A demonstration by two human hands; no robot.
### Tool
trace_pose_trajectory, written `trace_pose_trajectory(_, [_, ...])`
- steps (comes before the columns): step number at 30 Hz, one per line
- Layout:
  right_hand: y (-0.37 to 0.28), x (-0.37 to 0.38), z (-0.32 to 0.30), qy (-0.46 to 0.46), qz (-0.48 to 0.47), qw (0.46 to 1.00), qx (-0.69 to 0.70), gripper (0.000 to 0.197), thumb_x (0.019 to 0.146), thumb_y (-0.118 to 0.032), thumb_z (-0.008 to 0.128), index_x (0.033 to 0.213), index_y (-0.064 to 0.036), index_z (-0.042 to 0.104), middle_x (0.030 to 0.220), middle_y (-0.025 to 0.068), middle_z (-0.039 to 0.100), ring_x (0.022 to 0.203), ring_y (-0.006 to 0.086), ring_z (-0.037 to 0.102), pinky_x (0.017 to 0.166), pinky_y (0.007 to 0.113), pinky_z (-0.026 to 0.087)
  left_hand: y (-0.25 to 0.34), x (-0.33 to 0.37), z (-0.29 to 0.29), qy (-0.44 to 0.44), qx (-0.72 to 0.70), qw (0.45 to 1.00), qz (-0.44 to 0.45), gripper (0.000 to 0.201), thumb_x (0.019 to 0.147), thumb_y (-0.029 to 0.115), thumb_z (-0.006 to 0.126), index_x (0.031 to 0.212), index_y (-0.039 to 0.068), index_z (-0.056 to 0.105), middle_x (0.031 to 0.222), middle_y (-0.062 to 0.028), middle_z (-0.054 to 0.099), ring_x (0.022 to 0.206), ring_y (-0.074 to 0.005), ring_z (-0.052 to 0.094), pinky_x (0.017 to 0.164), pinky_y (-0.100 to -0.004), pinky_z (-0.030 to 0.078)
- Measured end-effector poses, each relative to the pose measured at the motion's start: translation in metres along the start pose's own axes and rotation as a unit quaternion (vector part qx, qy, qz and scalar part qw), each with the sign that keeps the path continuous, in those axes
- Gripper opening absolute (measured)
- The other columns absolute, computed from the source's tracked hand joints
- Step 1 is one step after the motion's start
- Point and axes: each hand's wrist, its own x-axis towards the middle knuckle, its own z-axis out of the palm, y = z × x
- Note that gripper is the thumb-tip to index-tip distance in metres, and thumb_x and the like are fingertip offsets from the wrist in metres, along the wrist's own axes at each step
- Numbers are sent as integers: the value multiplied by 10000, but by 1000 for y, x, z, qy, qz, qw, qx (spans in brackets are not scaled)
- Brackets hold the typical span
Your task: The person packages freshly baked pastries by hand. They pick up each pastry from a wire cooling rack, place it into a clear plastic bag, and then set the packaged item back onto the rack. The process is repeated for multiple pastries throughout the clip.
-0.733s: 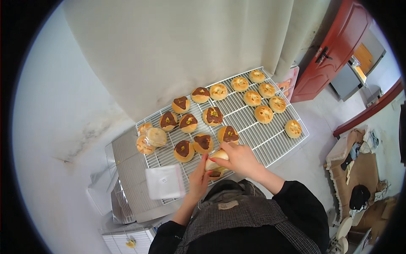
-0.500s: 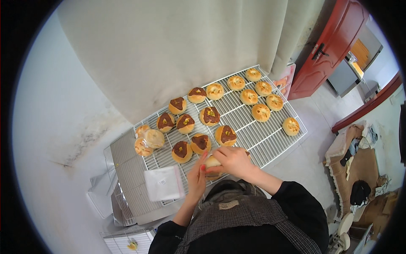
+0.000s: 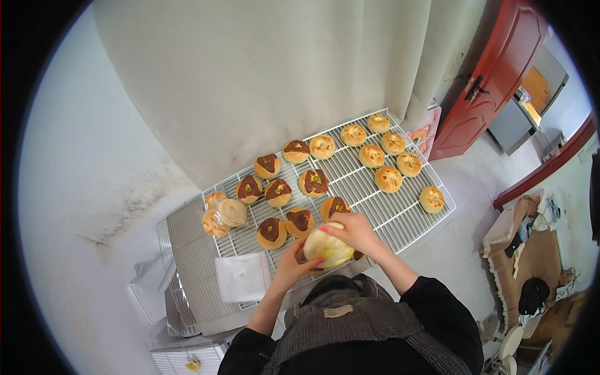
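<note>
Between my two hands is a pale, round bun (image 3: 329,249) with a yellowish patch, tilted over the front of a white wire rack (image 3: 400,234). My left hand (image 3: 292,265) grips its left and lower edge, thumb across the face. My right hand (image 3: 355,232) pinches its upper right edge. I cannot tell whether a clear bag covers it. Just beyond my hands lie several chocolate-topped buns (image 3: 300,222), some partly hidden by my fingers. Left of them, a wrapped bun (image 3: 232,212) leans on other golden buns (image 3: 215,224).
Several golden buns (image 3: 389,179) rest on the rack's right half. A stack of clear bags (image 3: 242,278) lies at its left front. A beige curtain (image 3: 262,75) hangs behind. A red door (image 3: 494,69) stands at the far right, with a brown padded seat (image 3: 537,262) nearer.
The bun in my hands has been lifted and turned so that its pale, yellowish face shows. My right hand has moved slightly left and opened its grip around the upper edge.
</note>
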Motion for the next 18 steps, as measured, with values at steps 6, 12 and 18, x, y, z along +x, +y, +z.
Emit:
trace_pose_trajectory(6, [-41, 11, -31, -57, -120, 975, -180, 355, 794, -415, 561, 717, -69, 569, 598, 85, 565, 561, 254, 578, 494, 336, 449, 20, 8, 8, -23, 85, 996, 4, 410, 842, 114, 563, 1219, 9, 437, 1085, -108, 558, 980, -162, 546, 853, -287, 422])
trace_pose_trajectory(12, [-35, 7, -29, -81, -89, 971, -207, 309, 809, -398, 538, 895, -103, 566, 691, 64, 586, 630, 233, 594, 505, 317, 455, 15, 12, 37, 156, 292, 928, 171, 333, 922, 169, 420, 1209, 4, 459, 1080, -134, 583, 979, -198, 572, 846, -293, 425])
trace_pose_trajectory(18, [-19, 2, -19, 9, -138, 988, -71, 291, 764, -259, 617, 990, -76, 602, 840, 80, 569, 740, 224, 582, 600, 312, 474, 6, 24, 15, 130, 115, 975, 139, 317, 948, 167, 345, 1160, -5, 507, 1064, -138, 596, 972, -206, 581, 852, -289, 420])
